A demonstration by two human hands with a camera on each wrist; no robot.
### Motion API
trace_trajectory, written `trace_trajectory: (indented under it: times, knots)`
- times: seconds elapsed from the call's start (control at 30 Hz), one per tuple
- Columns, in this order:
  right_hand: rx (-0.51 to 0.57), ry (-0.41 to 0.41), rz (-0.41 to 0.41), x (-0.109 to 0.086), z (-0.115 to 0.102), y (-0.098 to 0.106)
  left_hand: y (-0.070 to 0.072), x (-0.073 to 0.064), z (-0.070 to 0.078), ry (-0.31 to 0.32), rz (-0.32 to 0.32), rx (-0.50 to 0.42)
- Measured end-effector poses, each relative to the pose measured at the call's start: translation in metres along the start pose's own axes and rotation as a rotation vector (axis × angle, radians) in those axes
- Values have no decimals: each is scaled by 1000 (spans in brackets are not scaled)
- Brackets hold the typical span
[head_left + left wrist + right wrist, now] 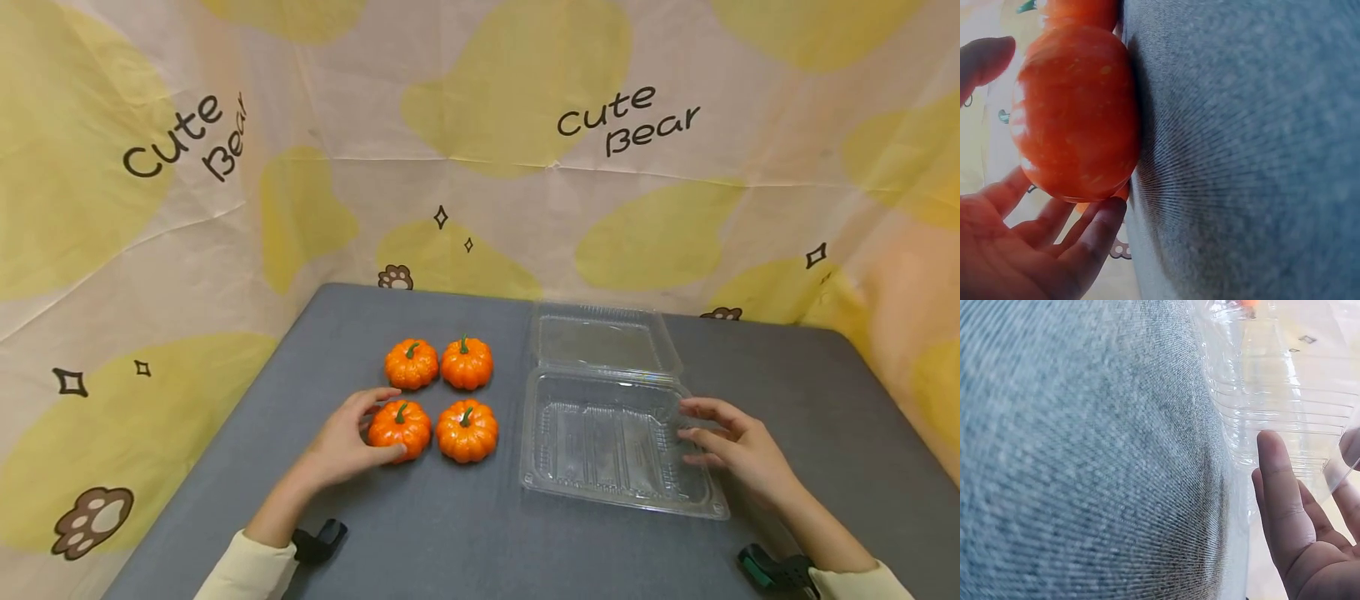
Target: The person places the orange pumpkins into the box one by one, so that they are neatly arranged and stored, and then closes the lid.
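My left hand [347, 442] curves around the left side of the front-left toy pumpkin [400, 429], which is orange with a green stem. In the left wrist view, a gap shows between the thumb [991, 59] and this pumpkin [1079, 115], while the other fingers lie close against its side. A second pumpkin [467, 432] sits to its right, with two more pumpkins behind. At the right edge of a clear plastic clamshell box [532, 433] is my right hand [750, 458], its fingers spread and relaxed. Whether they touch the box is hard to tell.
The clamshell's lid [607, 342] lies folded back, away from me. Behind the front pair stand the back-left pumpkin [411, 364] and back-right pumpkin [467, 363]. A grey cloth-covered table [480, 542] lies beneath everything, with a patterned curtain [480, 125] behind it.
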State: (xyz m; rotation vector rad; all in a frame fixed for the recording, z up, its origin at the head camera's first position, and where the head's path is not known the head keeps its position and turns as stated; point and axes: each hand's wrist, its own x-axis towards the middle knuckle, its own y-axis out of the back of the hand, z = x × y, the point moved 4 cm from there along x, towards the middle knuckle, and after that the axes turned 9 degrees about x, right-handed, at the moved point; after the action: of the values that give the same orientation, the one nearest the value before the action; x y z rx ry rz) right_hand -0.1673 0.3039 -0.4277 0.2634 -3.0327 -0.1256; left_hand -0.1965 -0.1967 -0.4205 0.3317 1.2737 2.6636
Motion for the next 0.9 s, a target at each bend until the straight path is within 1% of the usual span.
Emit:
trace_trajectory:
  times: [0.17,0.3,0.43,0.5,0.63,0.73,0.83,0.9]
  knots:
    - [48,2,-3,0,2,0,-1,0,0,-11,15,28]
    - [70,1,6,-1,2,1,1,0,0,-5,34,26]
    - [77,-9,21,-2,3,1,6,-1,0,19,70,19]
    - [78,-14,24,-2,3,1,10,-1,2,18,96,22]
    - [85,-14,23,-2,1,1,22,1,12,3,144,8]
    - [90,-12,19,-1,0,1,30,5,22,-2,162,-4]
    - [86,-12,14,-1,0,1,36,8,35,-10,165,-20]
    - [81,-15,13,-1,0,2,37,10,44,-20,156,-36]
